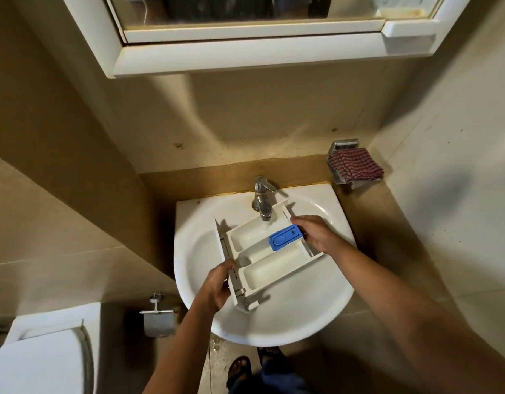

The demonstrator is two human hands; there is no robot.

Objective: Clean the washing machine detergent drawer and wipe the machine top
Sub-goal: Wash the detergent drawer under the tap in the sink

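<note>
Forearms: two, bare, reaching in from the lower edge toward the sink (274, 332). Left hand (217, 285): fingers curled round the near-left end of the drawer (260, 264), gripping it. Right hand (316, 234): holds the far-right end, fingers wrapped over the rim just beside the blue insert (285, 238). Drawer: white, three compartments, out of the machine, held level-ish over the basin with one corner under the tap (263, 200); whether it touches the bowl cannot be told. Tap: no water seen running. Cloth (355, 167): checked, folded on a wall rack to the right, well apart from the hands. Step in hand, as judged: drawer brought to the sink, rinsing not yet begun; the machine top is out of view. Next move likely calls for freeing one hand to open the tap while the other keeps the drawer steady, and perhaps lifting out the insert.
</note>
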